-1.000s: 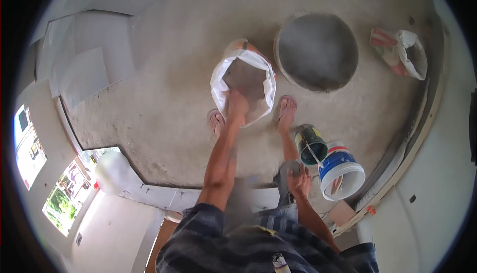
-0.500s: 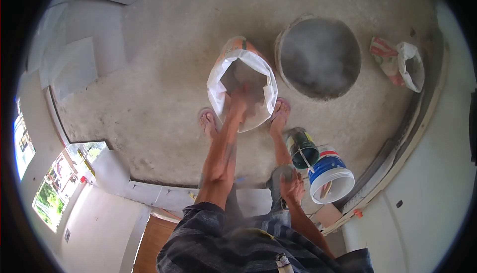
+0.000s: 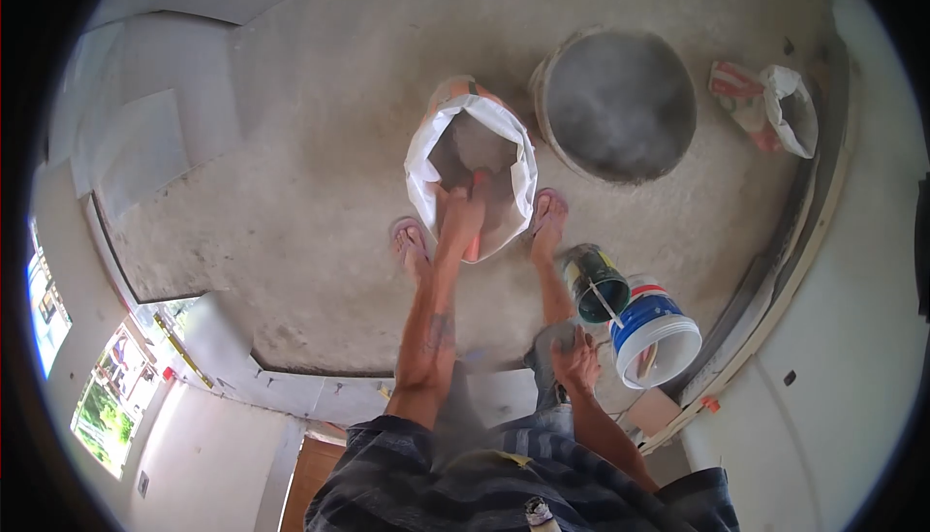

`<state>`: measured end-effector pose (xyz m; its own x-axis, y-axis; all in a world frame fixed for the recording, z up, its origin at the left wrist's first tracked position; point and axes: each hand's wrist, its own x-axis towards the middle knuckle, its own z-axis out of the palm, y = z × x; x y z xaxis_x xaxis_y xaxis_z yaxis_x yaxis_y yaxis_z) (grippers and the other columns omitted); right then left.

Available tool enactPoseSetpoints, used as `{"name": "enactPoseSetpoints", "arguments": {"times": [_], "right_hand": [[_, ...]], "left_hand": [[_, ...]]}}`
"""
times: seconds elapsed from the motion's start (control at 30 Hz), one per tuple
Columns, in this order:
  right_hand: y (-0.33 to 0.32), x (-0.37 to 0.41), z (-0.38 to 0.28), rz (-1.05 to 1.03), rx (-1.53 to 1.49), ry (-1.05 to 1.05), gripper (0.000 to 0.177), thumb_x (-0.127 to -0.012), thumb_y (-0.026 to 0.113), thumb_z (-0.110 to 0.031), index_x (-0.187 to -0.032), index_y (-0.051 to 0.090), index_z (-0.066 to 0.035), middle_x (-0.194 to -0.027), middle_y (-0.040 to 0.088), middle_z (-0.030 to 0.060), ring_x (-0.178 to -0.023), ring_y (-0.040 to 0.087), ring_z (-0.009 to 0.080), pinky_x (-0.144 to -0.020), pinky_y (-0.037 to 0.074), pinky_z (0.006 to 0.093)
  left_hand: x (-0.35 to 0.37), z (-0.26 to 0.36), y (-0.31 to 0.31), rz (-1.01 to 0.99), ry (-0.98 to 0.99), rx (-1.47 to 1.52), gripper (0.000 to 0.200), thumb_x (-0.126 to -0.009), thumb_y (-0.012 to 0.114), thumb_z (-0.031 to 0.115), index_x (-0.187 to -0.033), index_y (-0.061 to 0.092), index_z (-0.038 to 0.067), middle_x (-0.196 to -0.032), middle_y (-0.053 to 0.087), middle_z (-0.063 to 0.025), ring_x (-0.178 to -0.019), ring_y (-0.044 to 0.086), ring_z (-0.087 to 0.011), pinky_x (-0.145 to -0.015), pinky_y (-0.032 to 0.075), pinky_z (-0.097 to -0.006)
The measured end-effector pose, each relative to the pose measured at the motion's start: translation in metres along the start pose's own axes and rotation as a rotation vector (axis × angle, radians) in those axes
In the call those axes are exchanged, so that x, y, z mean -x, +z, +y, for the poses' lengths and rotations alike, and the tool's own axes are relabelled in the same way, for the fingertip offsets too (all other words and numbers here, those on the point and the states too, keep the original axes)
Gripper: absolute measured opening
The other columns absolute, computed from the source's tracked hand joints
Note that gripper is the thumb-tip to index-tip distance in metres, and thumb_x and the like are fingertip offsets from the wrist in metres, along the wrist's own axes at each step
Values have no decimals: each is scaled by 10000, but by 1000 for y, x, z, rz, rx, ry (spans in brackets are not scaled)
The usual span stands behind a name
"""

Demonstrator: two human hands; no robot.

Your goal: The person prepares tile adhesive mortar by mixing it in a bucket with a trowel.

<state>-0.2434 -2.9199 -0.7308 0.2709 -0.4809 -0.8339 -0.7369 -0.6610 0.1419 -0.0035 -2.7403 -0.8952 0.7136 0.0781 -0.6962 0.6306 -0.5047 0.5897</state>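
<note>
Concrete floor (image 3: 320,193), grey and blotchy, spreads beneath and beyond both hands. Ahead and to the right of the left hand: a round tub (image 3: 540,115), filled almost edge to edge with fine grey powder, haze over its surface. Sack (image 3: 419,169) around the left hand, mouth gaping, white woven rim crumpled and folded outward, orange print on the far side; grey-brown powder inside. Smaller sack (image 3: 744,110), red and white, slumped well beyond the right hand, past the tub. Just right of the right hand, a plastic pail (image 3: 644,317), white with a blue band, tilted; touching it, a dark green can (image 3: 586,266), cylindrical. Right hand (image 3: 576,362) empty, fingers loose, resting at the knee. Left hand (image 3: 461,214) clenched on a red handle (image 3: 474,246), inside the sack's mouth; far end hard to make out.
</note>
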Motion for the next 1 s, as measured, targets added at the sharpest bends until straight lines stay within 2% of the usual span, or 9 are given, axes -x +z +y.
{"name": "enactPoseSetpoints", "arguments": {"times": [0.1,0.17,0.27,0.3,0.4,0.6,0.7,0.8,1.0], "right_hand": [[-9,3,-10,-76,-47,35,665,-769,574,-455,-1324,425,-122,-1264,486,142,-1158,468,368,-927,404,497],[-7,4,-9,-71,-53,37,668,-766,577,-456,-1324,425,-121,-1266,485,142,-1159,466,369,-932,402,494],[-16,9,-20,-112,-66,48,672,-764,578,-461,-1325,425,-122,-1269,482,142,-1164,461,367,-941,396,490],[-18,10,-21,-104,-68,44,674,-765,577,-463,-1326,424,-122,-1271,479,143,-1165,460,367,-944,394,489],[-9,12,-14,-6,-59,3,677,-769,572,-469,-1330,420,-121,-1278,471,147,-1165,458,369,-951,388,487],[-6,3,-3,-75,-81,-29,684,-776,553,-492,-1352,397,-157,-1307,451,136,-1185,450,350,-952,375,520],[-5,1,2,-79,-90,-35,695,-772,550,-509,-1357,387,-171,-1322,444,123,-1200,441,341,-947,366,552],[-6,-8,8,-138,-101,37,710,-759,560,-513,-1358,384,-174,-1337,435,112,-1215,428,342,-943,362,567],[2,-13,20,-130,-196,83,716,-743,586,-486,-1358,387,-176,-1354,424,104,-1227,416,343,-950,361,553]], "left_hand": [[7,5,-6,-33,-61,120,348,-893,527,337,-950,573,-4,-588,513,-51,-454,502,-122,-420,398,-287],[37,61,-33,-134,-204,260,325,-898,524,332,-954,556,14,-565,489,-28,-444,486,-105,-408,389,-270],[61,68,-46,-196,-194,431,315,-900,520,339,-946,531,27,-572,485,-4,-447,481,-92,-394,376,-246],[75,82,-51,-164,-155,379,308,-927,476,341,-877,523,42,-554,445,20,-428,436,-77,-377,338,-229],[100,84,-59,-192,-153,363,288,-924,488,330,-932,533,46,-576,445,21,-439,433,-72,-381,339,-229],[140,70,-62,-116,-260,412,245,-912,508,286,-981,560,57,-618,444,32,-455,423,-67,-393,342,-225],[159,77,-70,-60,-177,336,229,-905,516,261,-996,568,57,-610,446,31,-461,424,-67,-406,350,-222],[179,102,-74,-13,-199,402,217,-896,528,251,-992,565,60,-603,452,30,-464,428,-68,-413,358,-225],[178,148,-50,-111,-93,256,236,-905,505,293,-980,552,74,-576,458,14,-449,442,-77,-398,363,-248]]}}
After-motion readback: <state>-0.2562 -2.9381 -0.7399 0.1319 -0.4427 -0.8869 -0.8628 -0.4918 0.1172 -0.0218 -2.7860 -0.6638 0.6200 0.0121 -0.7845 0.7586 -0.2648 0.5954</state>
